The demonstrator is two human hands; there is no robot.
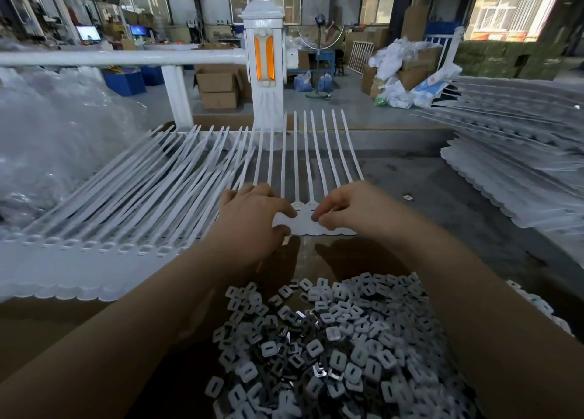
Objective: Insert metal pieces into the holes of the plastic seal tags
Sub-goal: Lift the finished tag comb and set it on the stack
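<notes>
A strip of white plastic seal tags (305,227) lies flat on the table, its long tails fanning away from me. My left hand (252,216) rests on the strip's left part with its fingers curled. A small metal piece (286,240) shows under its thumb. My right hand (350,207) is on the strip's right part. Its thumb and forefinger pinch together over a tag head (311,204), and what they hold is too small to make out. A heap of square slotted metal pieces (331,349) fills the cardboard box just below my forearms.
A long stack of tag strips (94,251) lies on the left, beside crumpled clear plastic bags (57,134). Another stack of tags (521,181) is piled on the right. A loose metal piece (408,197) lies on the table. A white railing post (265,71) stands behind.
</notes>
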